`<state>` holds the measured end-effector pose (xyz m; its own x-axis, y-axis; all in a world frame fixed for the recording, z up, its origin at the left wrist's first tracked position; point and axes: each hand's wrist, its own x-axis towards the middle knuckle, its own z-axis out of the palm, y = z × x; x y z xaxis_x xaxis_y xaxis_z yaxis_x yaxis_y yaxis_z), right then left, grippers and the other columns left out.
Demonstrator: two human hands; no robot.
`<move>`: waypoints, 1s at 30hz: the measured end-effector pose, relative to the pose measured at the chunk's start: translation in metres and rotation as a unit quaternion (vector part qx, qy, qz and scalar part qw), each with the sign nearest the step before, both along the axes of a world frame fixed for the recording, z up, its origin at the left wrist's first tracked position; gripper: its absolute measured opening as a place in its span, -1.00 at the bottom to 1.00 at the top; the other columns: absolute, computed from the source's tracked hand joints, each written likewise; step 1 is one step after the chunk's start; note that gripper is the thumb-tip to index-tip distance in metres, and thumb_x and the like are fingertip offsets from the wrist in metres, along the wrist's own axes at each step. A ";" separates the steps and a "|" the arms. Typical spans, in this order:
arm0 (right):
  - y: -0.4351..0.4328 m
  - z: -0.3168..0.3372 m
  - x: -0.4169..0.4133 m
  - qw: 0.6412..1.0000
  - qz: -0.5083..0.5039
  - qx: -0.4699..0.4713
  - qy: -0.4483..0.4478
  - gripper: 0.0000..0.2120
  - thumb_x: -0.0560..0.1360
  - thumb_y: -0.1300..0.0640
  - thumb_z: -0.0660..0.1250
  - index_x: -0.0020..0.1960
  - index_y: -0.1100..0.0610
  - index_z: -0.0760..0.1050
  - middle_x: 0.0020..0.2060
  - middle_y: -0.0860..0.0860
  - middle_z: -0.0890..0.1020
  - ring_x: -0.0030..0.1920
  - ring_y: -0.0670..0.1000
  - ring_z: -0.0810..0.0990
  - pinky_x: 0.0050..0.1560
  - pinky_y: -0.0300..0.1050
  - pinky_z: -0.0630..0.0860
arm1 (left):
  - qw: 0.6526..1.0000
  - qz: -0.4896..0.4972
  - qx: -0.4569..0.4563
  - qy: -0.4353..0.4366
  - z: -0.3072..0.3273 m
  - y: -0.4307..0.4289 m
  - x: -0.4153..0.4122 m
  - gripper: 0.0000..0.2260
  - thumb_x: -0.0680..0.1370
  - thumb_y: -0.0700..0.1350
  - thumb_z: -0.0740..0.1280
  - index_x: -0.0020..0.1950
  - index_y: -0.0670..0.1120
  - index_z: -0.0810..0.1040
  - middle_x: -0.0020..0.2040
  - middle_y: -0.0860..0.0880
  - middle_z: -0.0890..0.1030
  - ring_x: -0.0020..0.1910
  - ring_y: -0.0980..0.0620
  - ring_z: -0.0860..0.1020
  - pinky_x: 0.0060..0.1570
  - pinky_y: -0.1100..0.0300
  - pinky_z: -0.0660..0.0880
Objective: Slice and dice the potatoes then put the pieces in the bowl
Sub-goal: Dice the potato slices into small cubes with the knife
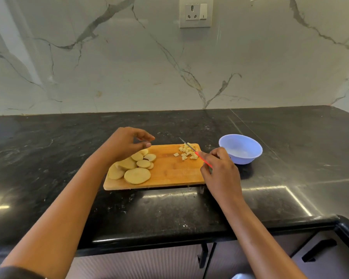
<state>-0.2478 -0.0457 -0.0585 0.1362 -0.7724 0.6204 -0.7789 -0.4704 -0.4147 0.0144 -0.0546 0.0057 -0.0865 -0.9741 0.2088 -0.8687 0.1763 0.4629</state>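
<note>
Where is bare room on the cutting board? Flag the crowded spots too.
Bare wood: the cutting board's middle, between the potato slices and the diced pieces, to its near edge. Crowded: left end under slices; far right corner with those pieces, knife and right hand.

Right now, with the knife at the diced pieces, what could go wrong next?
1. The diced pieces lie at the far right corner of the cutting board. A sweep by the knife in the right hand may spill them on the countertop, since the bowl stands apart.
2. The potato slices overlap loosely and may slide under the blade.
3. The left hand hovers above them, near any cut.
</note>
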 end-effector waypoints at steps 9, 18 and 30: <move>0.006 0.001 0.022 1.000 0.016 0.026 0.001 -0.64 0.48 0.24 0.36 0.24 0.00 0.56 -0.09 -0.08 0.41 -0.23 -0.11 0.44 -0.28 -0.29 0.35 | 0.968 -0.006 0.050 -0.246 -0.013 -0.007 0.002 -0.61 0.54 0.24 0.22 0.33 0.18 0.45 0.41 0.16 0.37 0.43 0.05 0.22 0.37 -0.06 0.13; 0.005 0.001 0.017 0.999 0.011 0.023 -0.040 -0.65 0.47 0.26 0.36 0.21 -0.01 0.59 -0.13 -0.09 0.43 -0.25 -0.14 0.40 -0.31 -0.45 0.28 | 0.973 -0.001 0.056 -0.225 -0.011 -0.019 -0.008 -0.67 0.47 0.20 0.37 0.19 0.18 0.47 0.12 0.17 0.52 0.18 0.09 0.42 0.21 0.03 0.19; 0.009 0.004 0.015 0.997 0.001 0.048 -0.053 -0.65 0.50 0.23 0.35 0.25 -0.01 0.55 -0.08 -0.08 0.43 -0.22 -0.16 0.42 -0.27 -0.48 0.30 | 0.997 0.011 0.075 -0.008 -0.020 -0.016 -0.042 -0.81 0.54 0.03 0.35 0.14 0.12 0.60 -0.09 0.15 0.61 -0.11 0.18 0.52 0.17 0.09 0.39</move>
